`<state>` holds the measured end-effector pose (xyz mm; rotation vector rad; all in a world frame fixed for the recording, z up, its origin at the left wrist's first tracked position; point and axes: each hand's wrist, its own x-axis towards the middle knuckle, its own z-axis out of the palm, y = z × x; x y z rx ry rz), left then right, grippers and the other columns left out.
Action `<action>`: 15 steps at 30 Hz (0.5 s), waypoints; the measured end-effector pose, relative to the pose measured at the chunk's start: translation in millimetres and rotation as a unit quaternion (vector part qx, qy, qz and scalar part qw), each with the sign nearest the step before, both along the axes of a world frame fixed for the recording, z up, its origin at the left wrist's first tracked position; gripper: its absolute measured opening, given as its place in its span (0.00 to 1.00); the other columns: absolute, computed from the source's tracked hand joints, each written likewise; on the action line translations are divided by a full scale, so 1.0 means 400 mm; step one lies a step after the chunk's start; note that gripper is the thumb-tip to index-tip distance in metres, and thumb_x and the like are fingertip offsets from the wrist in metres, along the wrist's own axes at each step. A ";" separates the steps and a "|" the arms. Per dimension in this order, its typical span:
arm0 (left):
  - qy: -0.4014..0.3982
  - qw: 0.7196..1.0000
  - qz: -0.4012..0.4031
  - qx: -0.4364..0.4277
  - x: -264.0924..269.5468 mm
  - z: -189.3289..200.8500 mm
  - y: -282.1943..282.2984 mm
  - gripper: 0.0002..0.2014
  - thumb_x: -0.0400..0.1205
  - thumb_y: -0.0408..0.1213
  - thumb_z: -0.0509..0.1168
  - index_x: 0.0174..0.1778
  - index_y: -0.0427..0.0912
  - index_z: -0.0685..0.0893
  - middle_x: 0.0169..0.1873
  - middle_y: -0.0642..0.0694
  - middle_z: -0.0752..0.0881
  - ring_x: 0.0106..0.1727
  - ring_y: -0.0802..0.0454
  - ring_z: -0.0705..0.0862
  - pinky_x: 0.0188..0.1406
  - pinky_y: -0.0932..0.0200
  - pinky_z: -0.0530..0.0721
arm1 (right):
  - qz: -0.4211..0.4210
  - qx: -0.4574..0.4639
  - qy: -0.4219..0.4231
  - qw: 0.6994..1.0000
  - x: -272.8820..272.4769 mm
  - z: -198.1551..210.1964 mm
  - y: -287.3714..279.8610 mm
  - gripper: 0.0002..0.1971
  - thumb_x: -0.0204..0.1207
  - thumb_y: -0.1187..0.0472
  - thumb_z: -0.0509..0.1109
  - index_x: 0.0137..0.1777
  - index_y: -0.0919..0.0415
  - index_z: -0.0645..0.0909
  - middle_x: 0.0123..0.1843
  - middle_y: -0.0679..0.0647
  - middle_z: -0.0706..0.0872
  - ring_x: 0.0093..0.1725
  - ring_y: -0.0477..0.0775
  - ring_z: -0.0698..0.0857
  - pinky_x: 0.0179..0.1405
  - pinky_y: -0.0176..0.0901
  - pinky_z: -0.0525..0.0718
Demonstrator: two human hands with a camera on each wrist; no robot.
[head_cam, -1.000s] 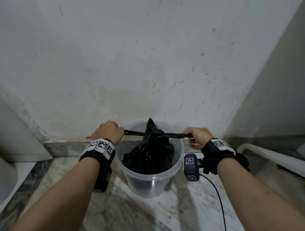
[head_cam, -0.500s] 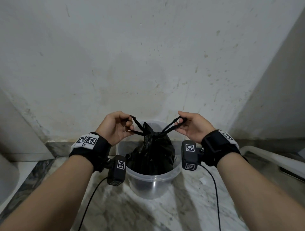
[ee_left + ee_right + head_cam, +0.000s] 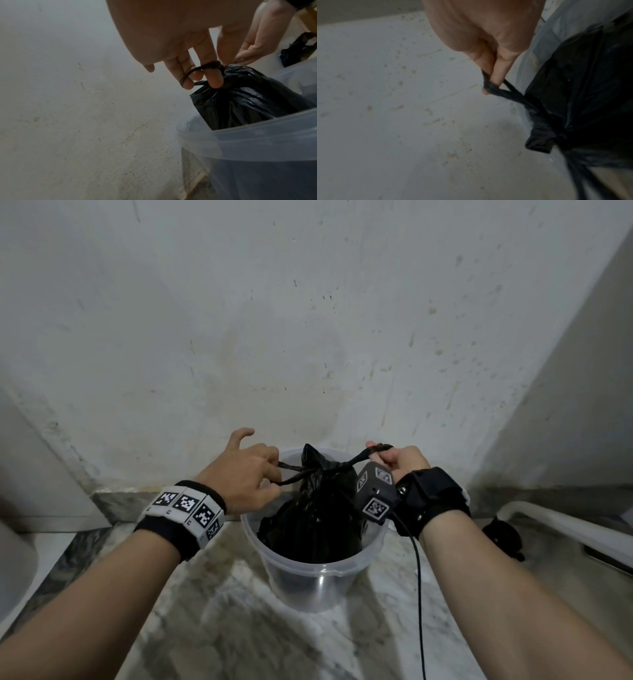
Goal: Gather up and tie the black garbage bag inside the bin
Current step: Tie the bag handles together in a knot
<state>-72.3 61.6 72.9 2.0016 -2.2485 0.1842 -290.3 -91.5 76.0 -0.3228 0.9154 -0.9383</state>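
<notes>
The black garbage bag [image 3: 318,515] sits gathered inside a clear plastic bin [image 3: 308,583] on the marble floor by the wall. Its neck is cinched, with a small tuft [image 3: 310,453] sticking up. My left hand [image 3: 246,474] hooks the left drawstring loop [image 3: 195,70] with curled fingers; its index finger points up, free. My right hand [image 3: 394,458] pinches the right drawstring loop [image 3: 498,90] and pulls it up and to the right. The bag [image 3: 248,97] rises above the bin rim [image 3: 257,136] in the left wrist view. The right wrist view is dim and blurred.
A stained white wall [image 3: 308,337] stands right behind the bin. A white pipe or rail [image 3: 565,525] runs along the floor at the right, with a dark object [image 3: 503,539] beside it. A cable [image 3: 419,594] hangs from my right wrist.
A second ago both strings were pulled taut sideways. The hands then came inward and up holding loops; now the left hand has turned palm-down with its index finger raised, the right has moved outward.
</notes>
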 end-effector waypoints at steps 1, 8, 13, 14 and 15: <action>-0.013 1.000 -0.007 -0.015 0.002 -0.002 0.000 0.19 0.75 0.49 0.53 0.36 0.55 0.91 0.37 0.58 0.78 0.44 0.63 0.81 0.78 0.48 0.40 | -0.003 -0.021 -0.002 1.000 0.006 -0.005 0.005 0.13 0.83 0.77 0.48 0.47 0.70 0.75 0.43 0.62 0.77 0.39 0.54 0.80 0.29 0.33 0.87; -0.057 0.996 0.006 -0.075 0.019 0.003 -0.023 0.15 0.72 0.33 0.62 0.37 0.56 0.93 0.34 0.58 0.73 0.38 0.55 0.84 0.81 0.41 0.45 | 0.059 -0.199 0.033 0.978 0.037 -0.011 0.084 0.24 0.73 0.84 0.63 0.70 0.75 0.76 0.59 0.68 0.84 0.42 0.58 0.90 0.40 0.40 0.91; -0.012 0.994 0.004 -0.109 0.001 0.014 -0.052 0.15 0.76 0.33 0.64 0.45 0.57 0.93 0.39 0.55 0.83 0.40 0.55 0.87 0.84 0.43 0.47 | 0.142 -0.249 0.074 0.955 0.065 0.005 0.129 0.18 0.69 0.76 0.76 0.48 0.61 0.69 0.50 0.65 0.85 0.34 0.51 0.91 0.35 0.45 0.91; 0.006 0.993 0.001 -0.118 -0.002 0.016 -0.059 0.16 0.76 0.32 0.64 0.46 0.57 0.93 0.40 0.55 0.85 0.42 0.55 0.87 0.85 0.45 0.46 | 0.162 -0.263 0.088 0.947 0.071 0.005 0.134 0.16 0.69 0.74 0.77 0.43 0.61 0.71 0.46 0.61 0.86 0.32 0.48 0.90 0.36 0.45 0.91; 0.023 0.991 -0.003 -0.129 -0.007 0.017 -0.066 0.16 0.76 0.32 0.64 0.47 0.56 0.93 0.42 0.54 0.87 0.44 0.54 0.88 0.85 0.47 0.47 | 0.181 -0.276 0.113 0.937 0.078 0.005 0.140 0.12 0.70 0.72 0.77 0.40 0.64 0.74 0.43 0.58 0.86 0.32 0.45 0.90 0.38 0.45 0.91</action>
